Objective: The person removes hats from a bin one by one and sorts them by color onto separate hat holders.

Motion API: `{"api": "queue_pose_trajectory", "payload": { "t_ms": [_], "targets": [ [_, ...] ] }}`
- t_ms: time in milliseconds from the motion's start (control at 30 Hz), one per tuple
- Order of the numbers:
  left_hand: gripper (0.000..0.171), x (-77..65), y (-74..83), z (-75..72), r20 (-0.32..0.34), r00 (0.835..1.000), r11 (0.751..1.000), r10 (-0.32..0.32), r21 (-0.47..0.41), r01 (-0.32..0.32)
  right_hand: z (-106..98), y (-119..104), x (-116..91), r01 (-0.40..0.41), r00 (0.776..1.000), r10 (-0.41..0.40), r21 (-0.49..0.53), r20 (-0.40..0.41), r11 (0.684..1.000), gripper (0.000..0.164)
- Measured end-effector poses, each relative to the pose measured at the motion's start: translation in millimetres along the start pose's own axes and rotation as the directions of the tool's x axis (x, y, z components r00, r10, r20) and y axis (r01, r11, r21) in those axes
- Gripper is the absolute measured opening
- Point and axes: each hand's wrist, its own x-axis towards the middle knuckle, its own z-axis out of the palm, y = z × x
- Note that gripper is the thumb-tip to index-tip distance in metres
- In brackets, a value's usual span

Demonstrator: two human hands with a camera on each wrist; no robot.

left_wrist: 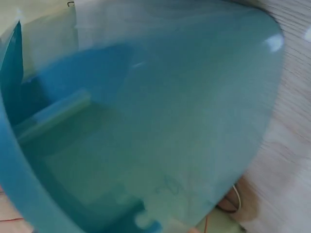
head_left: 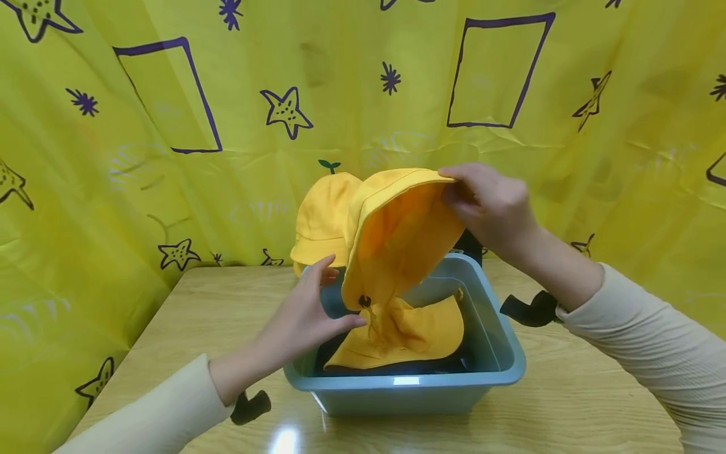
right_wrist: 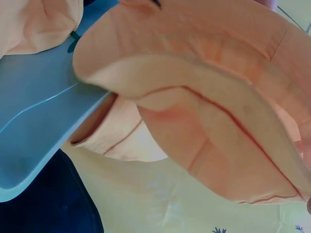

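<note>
My right hand (head_left: 493, 205) pinches the brim of a yellow hat (head_left: 391, 208) and holds it up over a blue-grey plastic tub (head_left: 397, 382). The hat hangs with its inside facing left and down; the right wrist view shows its stitched brim (right_wrist: 194, 73) up close. My left hand (head_left: 314, 309) is over the tub's left side, thumb and fingers spread apart, close to the hanging hat's lower edge. Another yellow hat (head_left: 420, 334) lies inside the tub below. The left wrist view is filled by the tub's outer wall (left_wrist: 184, 121).
A yellow hat (head_left: 326, 214) with a green sprout on top stands behind the tub's left rear. Something black (head_left: 469, 244) shows behind the tub, partly hidden by my right hand. The wooden table (head_left: 227, 315) backs onto a yellow patterned curtain (head_left: 351, 57).
</note>
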Motion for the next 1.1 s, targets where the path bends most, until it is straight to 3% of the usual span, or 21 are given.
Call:
{"api": "queue_pose_trajectory", "payload": {
  "t_ms": [200, 433, 567, 667, 800, 867, 967, 1100],
  "targets": [
    [0.090, 20.6, -2.0, 11.1, 0.021, 0.999, 0.998, -0.050, -0.035, 0.051, -2, 2, 1, -0.057, 0.998, 0.057, -0.003, -0.042, 0.998, 0.017],
    [0.085, 34.8, -8.3, 13.4, -0.015, 1.000, 1.000, -0.002, -0.030, 0.002, -2, 2, 3, -0.139, 0.982, 0.136, -0.014, -0.127, 0.990, 0.014],
    [0.065, 38.4, -11.4, 8.5, -0.070, 0.994, 0.994, 0.086, -0.060, -0.091, -2, 1, 3, -0.170, 0.974, 0.167, -0.001, -0.153, 0.986, 0.013],
    [0.045, 41.3, -14.9, 1.4, -0.180, 0.962, 0.974, 0.208, -0.050, -0.220, -3, 1, 2, -0.185, 0.966, 0.189, 0.037, -0.178, 0.982, 0.014],
    [0.025, 47.1, -18.5, -11.8, -0.319, 0.886, 0.938, 0.336, 0.034, -0.344, -4, 4, 2, -0.203, 0.954, 0.217, 0.085, -0.209, 0.975, 0.014],
    [0.018, 49.6, -19.3, -18.0, -0.360, 0.862, 0.931, 0.356, 0.062, -0.359, -4, 5, 1, -0.204, 0.949, 0.222, 0.101, -0.223, 0.974, 0.013],
    [0.011, 50.8, -19.9, -25.0, -0.413, 0.844, 0.929, 0.342, 0.013, -0.370, -4, 6, 1, -0.201, 0.944, 0.225, 0.119, -0.241, 0.972, 0.014],
    [0.009, 48.4, -22.3, -29.9, -0.496, 0.802, 0.911, 0.332, -0.054, -0.410, -5, 4, -1, -0.218, 0.951, 0.241, 0.133, -0.194, 0.967, 0.018]
  ]
}}
